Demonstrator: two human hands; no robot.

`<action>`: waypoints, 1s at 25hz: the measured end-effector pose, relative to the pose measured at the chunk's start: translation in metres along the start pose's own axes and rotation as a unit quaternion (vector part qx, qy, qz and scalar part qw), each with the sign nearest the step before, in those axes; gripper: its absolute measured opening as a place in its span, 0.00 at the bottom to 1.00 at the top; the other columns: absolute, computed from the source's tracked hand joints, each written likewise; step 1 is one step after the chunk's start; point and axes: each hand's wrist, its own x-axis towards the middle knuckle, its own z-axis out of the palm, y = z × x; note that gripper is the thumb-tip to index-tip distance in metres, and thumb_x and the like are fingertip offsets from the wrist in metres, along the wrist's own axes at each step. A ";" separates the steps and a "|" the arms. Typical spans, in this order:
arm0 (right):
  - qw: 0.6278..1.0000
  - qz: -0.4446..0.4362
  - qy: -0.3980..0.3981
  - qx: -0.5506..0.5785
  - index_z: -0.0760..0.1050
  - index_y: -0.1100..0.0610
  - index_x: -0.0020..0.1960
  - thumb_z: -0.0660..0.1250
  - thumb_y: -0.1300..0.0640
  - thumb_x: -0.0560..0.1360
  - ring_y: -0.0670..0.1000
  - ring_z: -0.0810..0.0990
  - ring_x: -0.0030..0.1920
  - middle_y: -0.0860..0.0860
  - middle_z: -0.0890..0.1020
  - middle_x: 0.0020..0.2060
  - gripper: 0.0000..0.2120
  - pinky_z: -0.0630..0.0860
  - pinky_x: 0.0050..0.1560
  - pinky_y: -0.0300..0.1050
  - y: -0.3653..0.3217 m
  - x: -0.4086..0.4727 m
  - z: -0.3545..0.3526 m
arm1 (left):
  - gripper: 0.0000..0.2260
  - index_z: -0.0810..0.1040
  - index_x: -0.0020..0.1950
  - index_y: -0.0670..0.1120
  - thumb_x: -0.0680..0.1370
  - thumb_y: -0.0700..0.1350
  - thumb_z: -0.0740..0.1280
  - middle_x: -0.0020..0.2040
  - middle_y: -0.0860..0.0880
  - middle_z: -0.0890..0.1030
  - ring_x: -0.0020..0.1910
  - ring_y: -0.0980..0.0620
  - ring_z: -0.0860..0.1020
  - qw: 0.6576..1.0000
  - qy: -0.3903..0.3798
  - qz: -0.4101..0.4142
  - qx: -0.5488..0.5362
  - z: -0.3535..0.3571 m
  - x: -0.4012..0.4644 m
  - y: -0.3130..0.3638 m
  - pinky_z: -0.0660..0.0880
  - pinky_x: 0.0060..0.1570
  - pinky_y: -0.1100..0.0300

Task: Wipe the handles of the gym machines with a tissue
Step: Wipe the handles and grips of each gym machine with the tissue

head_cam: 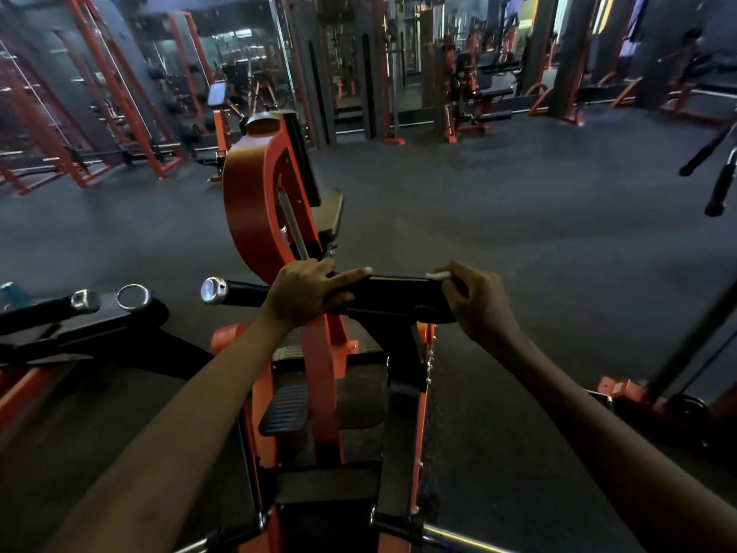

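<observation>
An orange and black gym machine (255, 201) stands in front of me with a black handle bar (391, 293) running crosswise at mid frame; its left end carries a chrome cap (213, 290). My left hand (307, 291) grips the bar left of centre, index finger stretched along its top. My right hand (474, 303) curls round the bar's right end and pinches a small white tissue (438, 275) against it. Most of the tissue is hidden under the fingers.
Another black handle with chrome ends (85, 303) lies at the left. Two hanging black grips (714, 177) are at the right edge. An orange machine base (622, 393) sits lower right. Dark rubber floor (498, 201) spreads ahead, with racks (99, 101) along the back.
</observation>
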 end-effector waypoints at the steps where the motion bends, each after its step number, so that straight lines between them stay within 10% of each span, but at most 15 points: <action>1: 0.999 0.016 0.030 -0.010 0.79 0.61 0.52 0.62 0.68 0.75 0.52 0.81 0.37 0.56 0.83 0.42 0.10 0.72 0.34 0.31 0.001 -0.006 0.000 | 0.20 0.70 0.67 0.55 0.83 0.61 0.47 0.36 0.46 0.76 0.29 0.48 0.74 0.999 0.003 -0.032 -0.003 -0.001 0.001 0.007 0.70 0.26 0.56; 8: 0.968 -0.206 -0.066 -0.126 0.75 0.62 0.62 0.58 0.59 0.74 0.55 0.76 0.62 0.58 0.78 0.61 0.18 0.70 0.65 0.49 -0.018 -0.007 0.025 | 0.21 0.76 0.63 0.42 0.84 0.53 0.50 0.59 0.43 0.77 0.62 0.42 0.71 0.957 0.077 -0.271 -0.061 0.011 -0.009 0.066 0.62 0.66 0.49; 13: 0.991 -0.070 0.064 -0.093 0.75 0.63 0.61 0.61 0.64 0.75 0.54 0.79 0.56 0.58 0.79 0.58 0.16 0.78 0.56 0.49 -0.003 -0.029 0.013 | 0.19 0.72 0.64 0.44 0.84 0.52 0.48 0.62 0.42 0.75 0.66 0.41 0.69 0.939 0.119 -0.312 -0.087 0.017 -0.008 0.080 0.61 0.69 0.46; 19: 0.975 -0.156 -0.101 -0.123 0.76 0.62 0.60 0.64 0.66 0.74 0.56 0.79 0.57 0.58 0.79 0.58 0.15 0.75 0.56 0.47 -0.034 0.002 0.032 | 0.16 0.69 0.66 0.46 0.85 0.51 0.49 0.62 0.40 0.75 0.64 0.41 0.71 0.927 0.113 -0.336 -0.118 0.021 -0.012 0.085 0.65 0.68 0.41; 22: 0.996 -0.053 0.005 -0.068 0.77 0.62 0.59 0.63 0.68 0.74 0.53 0.80 0.54 0.57 0.80 0.56 0.14 0.77 0.54 0.43 -0.009 -0.020 0.002 | 0.17 0.68 0.67 0.47 0.85 0.52 0.48 0.63 0.43 0.74 0.66 0.40 0.70 0.933 0.080 -0.328 -0.125 0.011 -0.015 0.089 0.61 0.72 0.45; 25: 0.987 0.028 0.011 -0.158 0.76 0.63 0.54 0.59 0.66 0.77 0.52 0.78 0.43 0.57 0.80 0.48 0.10 0.68 0.38 0.29 -0.017 -0.010 0.012 | 0.19 0.72 0.48 0.37 0.86 0.44 0.46 0.47 0.37 0.71 0.53 0.40 0.69 0.865 0.061 -0.466 -0.175 -0.036 0.016 0.102 0.66 0.65 0.36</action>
